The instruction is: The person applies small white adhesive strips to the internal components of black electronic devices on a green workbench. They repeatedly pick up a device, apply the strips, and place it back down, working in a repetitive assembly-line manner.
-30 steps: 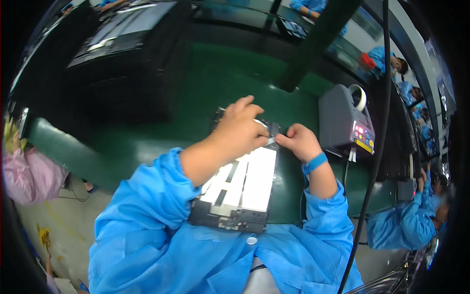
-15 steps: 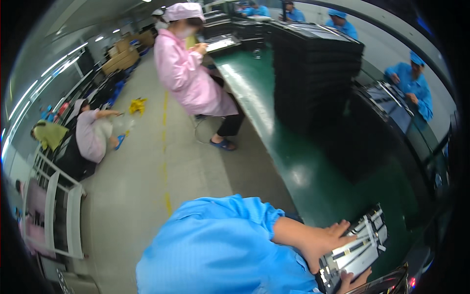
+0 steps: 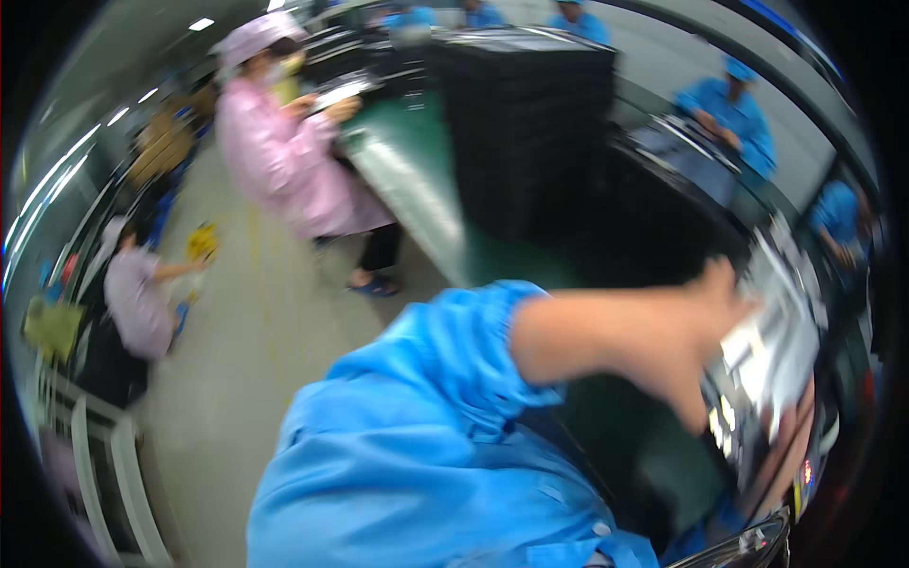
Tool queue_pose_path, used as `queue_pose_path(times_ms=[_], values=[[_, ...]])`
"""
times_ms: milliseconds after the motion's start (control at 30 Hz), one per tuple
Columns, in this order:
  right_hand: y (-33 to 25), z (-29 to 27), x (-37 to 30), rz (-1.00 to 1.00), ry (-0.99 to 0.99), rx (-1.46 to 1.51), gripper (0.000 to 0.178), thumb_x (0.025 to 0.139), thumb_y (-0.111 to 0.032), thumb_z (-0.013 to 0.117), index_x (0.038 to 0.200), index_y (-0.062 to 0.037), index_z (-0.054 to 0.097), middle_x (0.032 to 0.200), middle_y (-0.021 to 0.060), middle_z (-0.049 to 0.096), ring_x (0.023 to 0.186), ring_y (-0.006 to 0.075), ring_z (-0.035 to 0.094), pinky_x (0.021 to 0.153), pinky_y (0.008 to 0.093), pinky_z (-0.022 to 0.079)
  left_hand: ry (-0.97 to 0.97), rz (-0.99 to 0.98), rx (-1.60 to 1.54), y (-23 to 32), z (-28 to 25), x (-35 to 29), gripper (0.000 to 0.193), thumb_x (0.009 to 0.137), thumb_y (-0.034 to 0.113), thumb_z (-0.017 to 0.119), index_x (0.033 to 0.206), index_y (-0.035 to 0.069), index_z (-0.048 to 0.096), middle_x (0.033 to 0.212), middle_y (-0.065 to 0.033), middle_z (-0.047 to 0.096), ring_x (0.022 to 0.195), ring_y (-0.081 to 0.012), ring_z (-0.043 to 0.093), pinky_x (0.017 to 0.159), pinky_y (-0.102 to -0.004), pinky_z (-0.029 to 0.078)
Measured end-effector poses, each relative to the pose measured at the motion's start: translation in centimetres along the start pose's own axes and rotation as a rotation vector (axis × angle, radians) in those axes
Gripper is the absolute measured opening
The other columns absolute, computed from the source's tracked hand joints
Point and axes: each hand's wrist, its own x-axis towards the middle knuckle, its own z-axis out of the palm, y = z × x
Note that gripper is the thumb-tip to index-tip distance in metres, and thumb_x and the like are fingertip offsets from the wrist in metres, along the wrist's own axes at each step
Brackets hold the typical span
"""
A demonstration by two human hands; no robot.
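Observation:
A flat electronic panel [image 3: 772, 331] with silver strips and a black edge is tilted up at the right, smeared by motion. It looks raised above the green bench. My left hand [image 3: 686, 341] grips its left edge, with thumb and fingers spread wide along it; the fingertips are blurred. At the panel's lower right edge my right hand [image 3: 791, 445] holds on, mostly seen side-on and partly cut off by the dark rim. My left arm in a blue sleeve [image 3: 417, 407] crosses the lower middle.
A tall stack of black trays [image 3: 530, 133] stands on the green bench [image 3: 426, 199]. Beyond the bench's left side a person in pink [image 3: 284, 161] sits holding a panel. Other people in blue work across the bench. A white rack [image 3: 104, 454] stands at the left.
The panel has risen off the bench and moved up and right, with both hands moving along with it. My view has swung right, so the surroundings have shifted left.

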Motion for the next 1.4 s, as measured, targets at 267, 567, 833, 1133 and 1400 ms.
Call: queue_pose_path(times_ms=[267, 567, 833, 1133, 1400], values=[[-2.2, 9.7, 13.9, -0.014, -0.232, 0.446, 0.031, 0.078, -0.013, 0.057, 0.104, 0.0023, 0.054, 0.093, 0.0087, 0.059, 0.082, 0.015, 0.056, 0.074, 0.0267, 0.046, 0.237, -0.049, -0.187, -5.1, -10.6, 3.6, 0.088, 0.063, 0.002, 0.08, 0.139, -0.002, 0.035, 0.135, -0.0121, 0.044, 0.127, -0.0203, 0.04, 0.105, -0.0296, 0.031], [-1.2, 16.6, 17.7, -0.029, -0.364, 0.501, 0.048, 0.076, -0.017, 0.066, 0.114, 0.0067, 0.047, 0.11, 0.0165, 0.058, 0.099, 0.0221, 0.057, 0.088, 0.0322, 0.045, 0.336, -0.1, -0.27, -12.1, -16.0, 2.7, 0.089, 0.058, 0.013, 0.081, 0.136, -0.002, 0.04, 0.138, -0.0173, 0.043, 0.127, -0.0235, 0.041, 0.107, -0.0323, 0.028], [2.7, 16.6, 18.9, -0.02, -0.393, 0.143, 0.096, 0.084, -0.053, 0.062, 0.14, 0.0129, 0.02, 0.144, 0.0311, 0.028, 0.136, 0.0333, 0.028, 0.109, 0.0338, 0.027, 0.401, -0.21, -0.235, -11.5, -14.6, 1.4, 0.08, 0.065, 0.013, 0.076, 0.136, -0.002, 0.04, 0.136, -0.0159, 0.045, 0.127, -0.0234, 0.041, 0.108, -0.0338, 0.027], [2.7, 0.3, 4.1, -0.075, -0.562, 0.006, 0.047, 0.083, -0.024, 0.066, 0.121, 0.0003, 0.052, 0.119, 0.0155, 0.056, 0.112, 0.0254, 0.054, 0.097, 0.0356, 0.041, 0.494, 0.272, 0.356, -3.0, -4.3, 1.7, 0.036, 0.076, 0.004, 0.056, 0.11, -0.004, 0.055, 0.126, -0.02, 0.049, 0.128, -0.037, 0.041, 0.108, -0.044, 0.028], [9.0, -14.5, -5.7, 0.126, 0.497, 0.052, 0.022, 0.083, -0.01, 0.065, 0.101, 0.0, 0.06, 0.09, 0.0039, 0.061, 0.081, 0.0105, 0.055, 0.074, 0.0233, 0.045, -0.389, 0.364, -0.132, -1.0, 11.2, 8.9, 0.035, 0.074, 0.011, 0.069, 0.106, 0.0, 0.06, 0.108, -0.0165, 0.058, 0.101, -0.0322, 0.058, 0.087, -0.0401, 0.047]])
